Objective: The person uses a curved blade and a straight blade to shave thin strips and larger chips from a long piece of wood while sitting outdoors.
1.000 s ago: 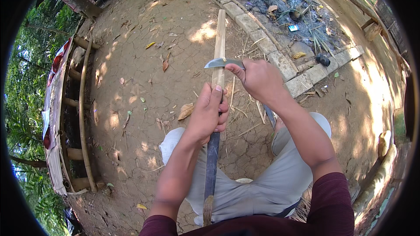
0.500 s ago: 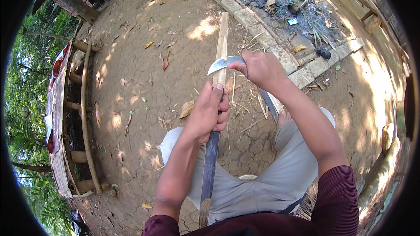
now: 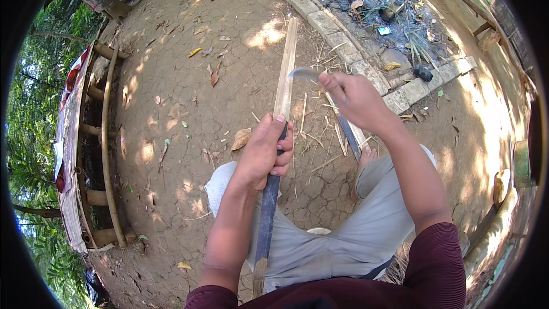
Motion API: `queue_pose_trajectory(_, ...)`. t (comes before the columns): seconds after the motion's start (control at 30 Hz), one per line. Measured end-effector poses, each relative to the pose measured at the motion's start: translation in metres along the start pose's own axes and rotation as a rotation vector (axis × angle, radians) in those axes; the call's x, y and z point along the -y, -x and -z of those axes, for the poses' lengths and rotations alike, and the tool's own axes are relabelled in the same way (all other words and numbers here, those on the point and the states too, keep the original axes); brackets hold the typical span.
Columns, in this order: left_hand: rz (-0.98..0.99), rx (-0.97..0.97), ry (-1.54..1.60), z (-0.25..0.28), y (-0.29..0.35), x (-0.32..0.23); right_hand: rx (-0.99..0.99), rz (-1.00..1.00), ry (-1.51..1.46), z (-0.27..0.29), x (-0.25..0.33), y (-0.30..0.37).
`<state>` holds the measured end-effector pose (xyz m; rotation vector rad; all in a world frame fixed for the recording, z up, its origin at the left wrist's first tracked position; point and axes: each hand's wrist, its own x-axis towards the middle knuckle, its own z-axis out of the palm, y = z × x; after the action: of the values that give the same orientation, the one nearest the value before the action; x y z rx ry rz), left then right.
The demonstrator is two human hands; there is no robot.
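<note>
My left hand (image 3: pixel 264 153) is wrapped around a long wooden stick (image 3: pixel 286 71), pale and whittled above the fist. Below the fist it is dark grey, running down over my left thigh to a brown end. In my right hand (image 3: pixel 355 102) is a short knife with a curved blade (image 3: pixel 306 73), slightly blurred. The blade's tip is at the right edge of the pale wood, partway up; whether it touches I cannot tell. The knife's handle is hidden inside my fingers.
Thin wood shavings (image 3: pixel 326 163) lie on the cracked soil beside a dark-and-pale strip (image 3: pixel 350 134) near my bare foot (image 3: pixel 367 155). A brick border (image 3: pixel 345 50) surrounds an ash bed (image 3: pixel 366 6) at the far right. On the left stands a bamboo bench (image 3: pixel 107 154).
The knife has come off the stick's face, shifting right and slightly up; earlier its blade lay across the wood above my left fist. My left hand has moved slightly down and left.
</note>
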<state>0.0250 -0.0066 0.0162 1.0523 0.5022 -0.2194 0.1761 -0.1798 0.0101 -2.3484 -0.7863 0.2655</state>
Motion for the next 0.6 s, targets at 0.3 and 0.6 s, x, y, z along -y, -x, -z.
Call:
queue_pose_trajectory(0.3, 0.056, 0.028, 0.013, -0.007, -0.004, -0.001, -0.054, 0.222, 0.188, -0.031, 0.001, 0.008)
queue_pose_trajectory(0.6, 0.169, 0.114, -0.071, -0.019, 0.005, 0.002, -0.351, -0.062, 0.216, -0.009, -0.085, -0.064)
